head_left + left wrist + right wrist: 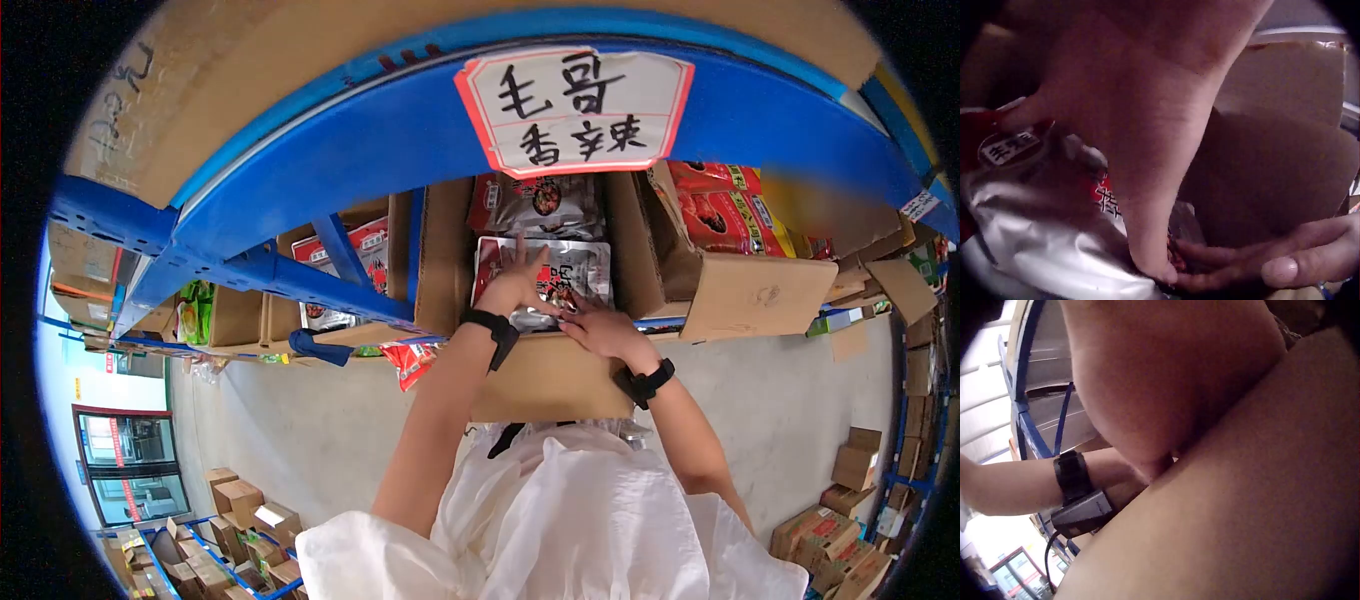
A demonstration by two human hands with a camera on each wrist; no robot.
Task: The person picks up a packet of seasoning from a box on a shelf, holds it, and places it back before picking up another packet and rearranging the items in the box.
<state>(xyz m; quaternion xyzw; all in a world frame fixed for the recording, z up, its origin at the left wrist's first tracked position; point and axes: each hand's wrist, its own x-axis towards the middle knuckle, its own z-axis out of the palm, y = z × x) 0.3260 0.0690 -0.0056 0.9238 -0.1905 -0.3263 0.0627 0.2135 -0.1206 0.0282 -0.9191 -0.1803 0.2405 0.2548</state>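
Observation:
In the head view a silver and red packet (580, 262) lies in an open cardboard box (550, 375) on the shelf. My left hand (515, 288) rests on this packet with its fingers spread; the left wrist view shows the same hand (1141, 125) over the shiny packet (1054, 212). My right hand (608, 332) reaches over the box's near edge, its fingertips at the packet's lower edge, close to my left thumb. Close up in the right wrist view, my right hand (1166, 381) is against the cardboard (1210, 500), its fingertips hidden. Another silver packet (550, 203) lies behind.
A blue shelf beam (380, 130) with a handwritten label (577, 110) crosses above the box. Boxes of red packets (725, 215) and silver packets (372, 262) stand on either side. Cartons (240, 497) and more shelving are lower left and right.

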